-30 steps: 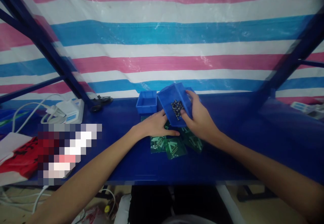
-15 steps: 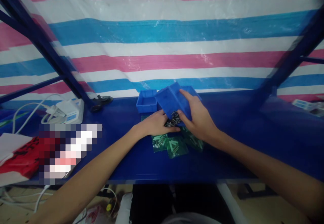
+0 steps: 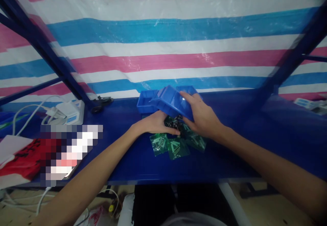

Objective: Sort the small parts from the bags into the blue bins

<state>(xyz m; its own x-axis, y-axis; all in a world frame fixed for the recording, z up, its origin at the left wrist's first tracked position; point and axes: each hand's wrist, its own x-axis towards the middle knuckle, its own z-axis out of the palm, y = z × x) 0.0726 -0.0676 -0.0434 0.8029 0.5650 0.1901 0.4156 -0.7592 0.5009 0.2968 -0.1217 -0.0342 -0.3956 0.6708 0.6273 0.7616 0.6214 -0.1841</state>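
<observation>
My right hand (image 3: 203,115) grips a blue plastic bin (image 3: 169,100) by its right side. The bin is tipped over steeply, its underside turned up toward me. Under its lower edge lie small shiny dark metal parts (image 3: 176,121), too small and blurred to name exactly. My left hand (image 3: 155,123) curves beside these parts with the thumb held away from the fingers; the fingertips are partly hidden below the bin. Small green clear bags with light strips and pin-like pieces, one of them a front bag (image 3: 178,148), lie on the table just in front.
Behind the tipped bin stand a left blue bin (image 3: 146,104) and a right blue bin (image 3: 189,90). Farther left on the blue table (image 3: 122,166) are a white power strip (image 3: 75,113), a black cable (image 3: 102,103) and a red bag (image 3: 19,159). Metal posts rise at both sides.
My right hand has tilted the bin further over, so its inside no longer shows. More metal parts lie beneath it, and my left hand has hardly moved.
</observation>
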